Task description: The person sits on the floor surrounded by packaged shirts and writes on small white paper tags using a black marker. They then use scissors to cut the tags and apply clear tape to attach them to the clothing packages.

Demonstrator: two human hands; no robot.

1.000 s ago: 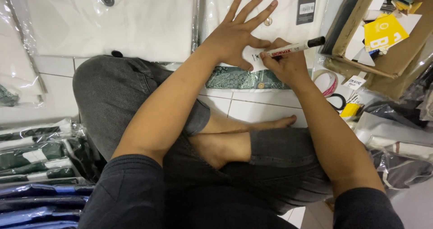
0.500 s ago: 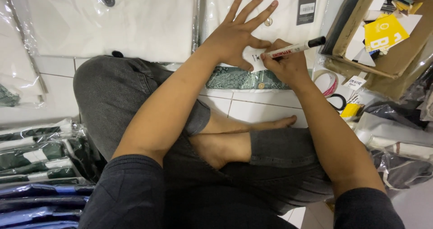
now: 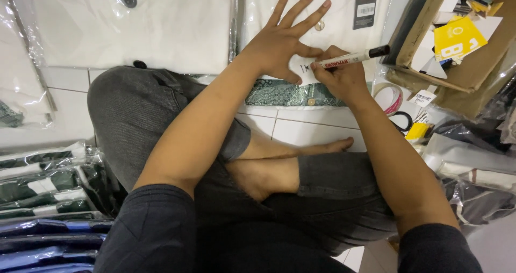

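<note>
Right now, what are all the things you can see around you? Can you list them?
marker pen: one, white with black cap, in the right hand, tip on a small white label
bagged white garments: two, top, on the tiled floor
patterned green cloth: one, under the white bag's edge
cardboard box: one, brown, top right, holding yellow and white cards
tape rolls: two, pinkish and black, right of the hand
bagged dark garments: a stack, green and blue, lower left
left hand: spread flat on the bag
right hand: gripping the marker
</note>
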